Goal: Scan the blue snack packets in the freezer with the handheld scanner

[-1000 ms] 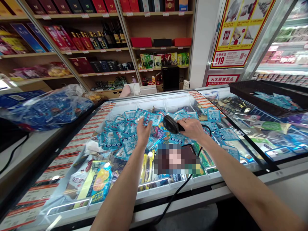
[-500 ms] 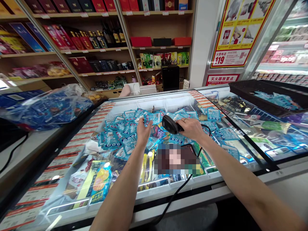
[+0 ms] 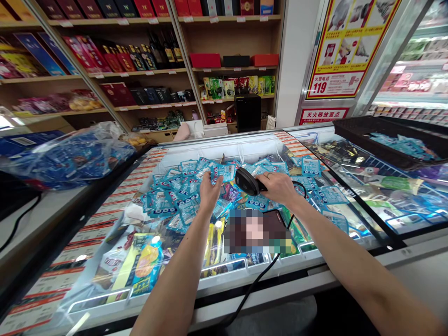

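My right hand (image 3: 278, 187) grips a black corded barcode scanner (image 3: 246, 181), its head pointing left. My left hand (image 3: 209, 190) holds up a light-blue snack packet (image 3: 224, 171) just in front of the scanner head. Both hands hover over a heap of the same blue packets (image 3: 175, 196) in an open chest freezer (image 3: 224, 275). The scanner's black cable (image 3: 257, 280) runs down over the freezer's front edge. A blurred dark flat item (image 3: 255, 231) lies on the packets below my hands.
Ice-cream bars and yellow packs (image 3: 140, 261) fill the freezer's front. A clear bag of blue packets (image 3: 70, 156) sits on the left counter. A black crate (image 3: 392, 137) rests on the glass lid at right. Shelves of boxes and bottles (image 3: 147, 56) stand behind.
My left hand has lifted the blue packet slightly and brought it nearer the scanner head; my right hand with the scanner has shifted a little left.
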`<state>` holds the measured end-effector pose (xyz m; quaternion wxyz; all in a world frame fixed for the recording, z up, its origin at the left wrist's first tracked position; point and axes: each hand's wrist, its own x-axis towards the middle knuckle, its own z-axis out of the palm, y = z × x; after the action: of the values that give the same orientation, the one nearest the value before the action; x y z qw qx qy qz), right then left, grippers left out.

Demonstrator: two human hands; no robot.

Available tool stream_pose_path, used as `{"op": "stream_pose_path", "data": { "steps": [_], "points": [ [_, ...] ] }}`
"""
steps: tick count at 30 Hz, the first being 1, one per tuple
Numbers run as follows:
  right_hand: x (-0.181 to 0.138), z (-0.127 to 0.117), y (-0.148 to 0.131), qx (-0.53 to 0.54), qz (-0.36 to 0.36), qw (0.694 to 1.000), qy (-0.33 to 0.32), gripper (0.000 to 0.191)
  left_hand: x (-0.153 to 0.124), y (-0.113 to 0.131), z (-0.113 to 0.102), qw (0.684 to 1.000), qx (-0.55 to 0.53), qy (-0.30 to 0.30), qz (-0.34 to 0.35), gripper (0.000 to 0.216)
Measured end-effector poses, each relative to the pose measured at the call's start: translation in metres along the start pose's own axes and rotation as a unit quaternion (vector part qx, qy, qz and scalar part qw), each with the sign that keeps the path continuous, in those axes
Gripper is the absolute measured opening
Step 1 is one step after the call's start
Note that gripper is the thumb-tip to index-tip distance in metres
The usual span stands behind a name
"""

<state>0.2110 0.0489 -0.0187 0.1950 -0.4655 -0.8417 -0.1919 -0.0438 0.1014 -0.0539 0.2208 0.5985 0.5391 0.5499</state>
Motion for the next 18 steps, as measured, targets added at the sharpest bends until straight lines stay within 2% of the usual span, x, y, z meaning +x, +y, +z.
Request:
{"op": "stream_pose_path", "data": {
  "steps": [6,18],
  "points": [
    [0.0003,-0.0013,0.0,0.003,0.0,1.0,-0.007,0.034,-0.0021,0.0064,-0.0005,1.0,-0.002,-0.004,-0.022,0.038],
    [0.0006,-0.0015,0.0001,0.002,-0.001,1.0,-0.005,0.034,-0.002,0.0061,-0.0011,1.0,0.004,-0.008,-0.022,0.039]
  ]
}}
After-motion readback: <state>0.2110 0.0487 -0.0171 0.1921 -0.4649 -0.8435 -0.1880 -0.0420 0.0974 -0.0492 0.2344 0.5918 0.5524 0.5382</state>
